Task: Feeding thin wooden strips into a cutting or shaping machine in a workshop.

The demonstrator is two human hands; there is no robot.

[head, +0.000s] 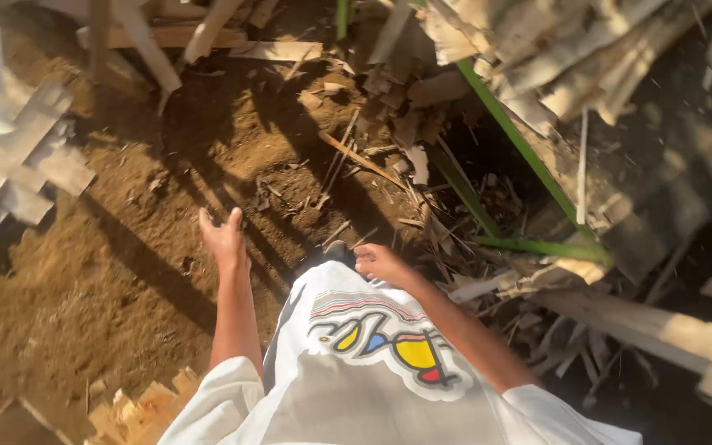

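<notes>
fingers (232,217) of the left hand (224,241) spread wide and hold nothing, hovering over bare dirt ground (117,272) at centre frame; the right hand (379,262) curls loosely, also holding nothing, just beside splintered bamboo scraps (422,222). green stalks (521,148) and split boards (554,49) pile up at upper right, outdoors in hard sunlight.

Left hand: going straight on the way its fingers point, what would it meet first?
The left hand is open and empty, fingers pointing ahead over bare brown soil. The line looks free until the pile of pale wood offcuts beyond, though depth is hard to judge.
</notes>
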